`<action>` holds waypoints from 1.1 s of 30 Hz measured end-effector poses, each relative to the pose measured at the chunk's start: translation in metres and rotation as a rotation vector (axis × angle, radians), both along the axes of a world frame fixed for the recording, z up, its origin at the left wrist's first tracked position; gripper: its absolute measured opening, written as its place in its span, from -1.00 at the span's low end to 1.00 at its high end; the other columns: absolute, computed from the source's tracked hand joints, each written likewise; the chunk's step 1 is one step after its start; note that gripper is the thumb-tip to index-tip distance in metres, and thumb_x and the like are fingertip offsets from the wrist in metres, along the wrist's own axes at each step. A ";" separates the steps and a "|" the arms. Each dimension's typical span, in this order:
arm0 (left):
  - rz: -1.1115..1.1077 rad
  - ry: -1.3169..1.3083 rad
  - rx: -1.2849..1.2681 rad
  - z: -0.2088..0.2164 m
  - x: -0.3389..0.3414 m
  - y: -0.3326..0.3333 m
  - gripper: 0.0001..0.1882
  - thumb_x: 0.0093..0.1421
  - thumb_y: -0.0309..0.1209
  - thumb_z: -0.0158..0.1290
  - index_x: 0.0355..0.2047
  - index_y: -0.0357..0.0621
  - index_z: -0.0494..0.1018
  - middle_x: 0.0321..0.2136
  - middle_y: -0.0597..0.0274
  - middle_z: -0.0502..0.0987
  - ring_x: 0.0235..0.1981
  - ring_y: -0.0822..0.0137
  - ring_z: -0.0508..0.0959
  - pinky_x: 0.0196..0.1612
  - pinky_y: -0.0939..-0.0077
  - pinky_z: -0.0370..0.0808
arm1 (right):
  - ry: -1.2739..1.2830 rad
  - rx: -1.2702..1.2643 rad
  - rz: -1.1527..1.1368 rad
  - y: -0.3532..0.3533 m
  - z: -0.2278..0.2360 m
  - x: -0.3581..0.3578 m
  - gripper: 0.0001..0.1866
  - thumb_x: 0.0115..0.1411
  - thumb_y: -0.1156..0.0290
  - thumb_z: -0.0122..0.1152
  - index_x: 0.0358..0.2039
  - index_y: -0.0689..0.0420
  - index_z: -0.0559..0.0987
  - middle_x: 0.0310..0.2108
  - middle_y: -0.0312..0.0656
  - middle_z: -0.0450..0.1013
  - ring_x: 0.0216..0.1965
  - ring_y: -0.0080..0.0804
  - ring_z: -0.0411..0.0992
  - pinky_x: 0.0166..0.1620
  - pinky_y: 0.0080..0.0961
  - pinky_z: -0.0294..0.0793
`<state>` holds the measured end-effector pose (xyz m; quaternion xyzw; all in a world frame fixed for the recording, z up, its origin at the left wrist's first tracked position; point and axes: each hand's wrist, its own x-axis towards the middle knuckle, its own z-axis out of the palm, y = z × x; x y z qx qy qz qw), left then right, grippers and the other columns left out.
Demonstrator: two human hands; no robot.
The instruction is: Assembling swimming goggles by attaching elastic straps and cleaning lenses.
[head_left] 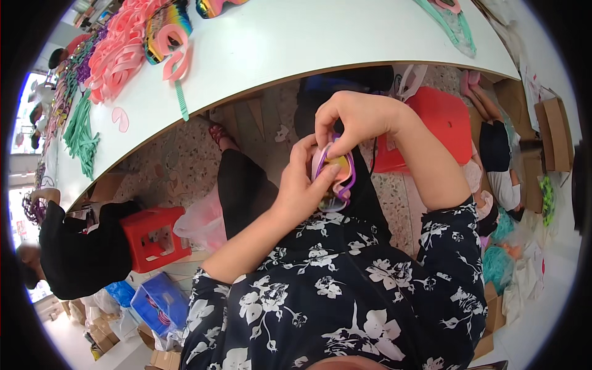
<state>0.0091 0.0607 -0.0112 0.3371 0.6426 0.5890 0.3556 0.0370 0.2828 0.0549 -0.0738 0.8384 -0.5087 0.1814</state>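
Note:
In front of my lap is a pair of swim goggles with pinkish parts and a shiny yellowish lens. My left hand is closed round its side, the thumb lying across the front. A purple strap loops around the goggles. From above, my right hand pinches at the upper end of this strap, fingertips close to those of my left hand. Just what lies between the right fingertips is partly hidden.
A white table curves ahead, bearing a heap of pink rubber frames, mirrored goggles and green straps. Red stools stand below on both sides. A person in black sits left; others are right.

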 end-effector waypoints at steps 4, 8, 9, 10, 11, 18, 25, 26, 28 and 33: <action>-0.007 -0.194 -0.074 -0.016 0.013 0.008 -0.51 0.37 -0.45 -0.01 0.24 -0.27 0.12 0.02 0.01 0.43 -0.10 0.37 0.58 -0.08 0.47 0.60 | -0.049 -0.158 -0.098 0.008 -0.036 0.011 -0.76 -0.10 0.41 0.46 -0.41 0.24 0.65 -0.44 -0.25 0.58 -0.34 -0.54 0.51 -0.22 -0.58 0.48; 0.013 -0.134 -0.094 -0.026 0.015 0.014 -0.47 0.37 -0.43 0.00 0.28 -0.27 0.12 0.00 0.03 0.44 -0.11 0.36 0.58 -0.12 0.46 0.61 | -0.028 -0.357 -0.239 0.012 -0.072 0.024 -0.68 -0.10 0.44 0.51 -0.32 0.22 0.60 -0.35 -0.30 0.57 -0.33 -0.55 0.49 -0.18 -0.56 0.48; 0.033 -0.087 -0.098 -0.032 0.015 0.016 -0.46 0.37 -0.42 0.02 0.28 -0.28 0.14 -0.01 0.03 0.46 -0.11 0.37 0.57 -0.13 0.49 0.60 | -0.003 -0.405 -0.278 0.012 -0.079 0.027 -0.67 -0.10 0.44 0.52 -0.31 0.22 0.60 -0.33 -0.30 0.57 -0.33 -0.55 0.49 -0.18 -0.56 0.48; 0.052 -0.041 -0.101 -0.036 0.015 0.017 -0.46 0.36 -0.41 0.03 0.28 -0.30 0.15 -0.02 0.04 0.47 -0.12 0.38 0.57 -0.14 0.52 0.58 | 0.172 -0.298 -0.380 0.010 -0.085 0.032 -0.65 -0.08 0.44 0.52 -0.28 0.21 0.58 -0.34 -0.31 0.56 -0.33 -0.57 0.48 -0.20 -0.58 0.47; 0.044 -0.116 -0.119 -0.037 0.015 0.016 -0.45 0.36 -0.42 0.02 0.30 -0.27 0.14 -0.02 0.05 0.47 -0.12 0.38 0.56 -0.13 0.52 0.58 | 0.345 -0.187 -0.480 0.007 -0.089 0.038 -0.64 -0.06 0.44 0.53 -0.25 0.20 0.57 -0.34 -0.32 0.55 -0.34 -0.60 0.47 -0.23 -0.61 0.46; 0.030 -0.306 -0.140 -0.030 0.009 0.018 -0.49 0.39 -0.43 0.00 0.31 -0.19 0.20 0.01 0.14 0.46 -0.03 0.42 0.50 0.04 0.52 0.49 | 0.036 -0.341 -0.913 -0.060 -0.079 0.108 -0.66 0.10 0.44 0.45 -0.18 0.19 0.48 -0.43 -0.35 0.48 -0.49 -0.76 0.38 -0.41 -0.74 0.39; -0.074 -0.441 -0.031 -0.046 0.001 0.009 -0.49 0.40 -0.45 -0.03 0.33 -0.19 0.19 0.09 0.17 0.45 0.07 0.41 0.46 0.14 0.48 0.42 | 0.131 -0.682 -1.006 -0.081 -0.092 0.117 -0.81 0.24 0.59 0.25 -0.17 0.21 0.44 -0.40 -0.31 0.49 -0.41 -0.73 0.45 -0.39 -0.75 0.43; -0.101 -0.500 0.011 -0.049 0.000 0.007 -0.49 0.40 -0.46 -0.03 0.33 -0.19 0.18 0.10 0.17 0.44 0.08 0.40 0.46 0.16 0.47 0.41 | 0.121 -0.703 -0.991 -0.080 -0.093 0.118 -0.78 0.23 0.56 0.27 -0.16 0.21 0.44 -0.38 -0.29 0.50 -0.41 -0.73 0.44 -0.39 -0.76 0.42; -0.114 -0.516 0.031 -0.044 0.002 0.005 -0.46 0.41 -0.39 -0.02 0.34 -0.24 0.15 0.08 0.15 0.45 0.06 0.40 0.47 0.14 0.50 0.41 | 0.095 -0.741 -0.958 -0.075 -0.094 0.121 -0.73 0.22 0.50 0.33 -0.14 0.21 0.43 -0.34 -0.25 0.53 -0.43 -0.72 0.44 -0.41 -0.79 0.40; -0.155 -0.392 -0.026 -0.039 0.005 -0.001 -0.43 0.42 -0.35 -0.03 0.37 -0.20 0.11 0.06 0.14 0.46 0.05 0.41 0.47 0.13 0.50 0.41 | -0.003 -0.846 -0.962 -0.078 -0.094 0.119 -0.62 0.23 0.47 0.31 0.02 0.24 0.44 -0.45 -0.37 0.44 -0.53 -0.77 0.35 -0.51 -0.83 0.31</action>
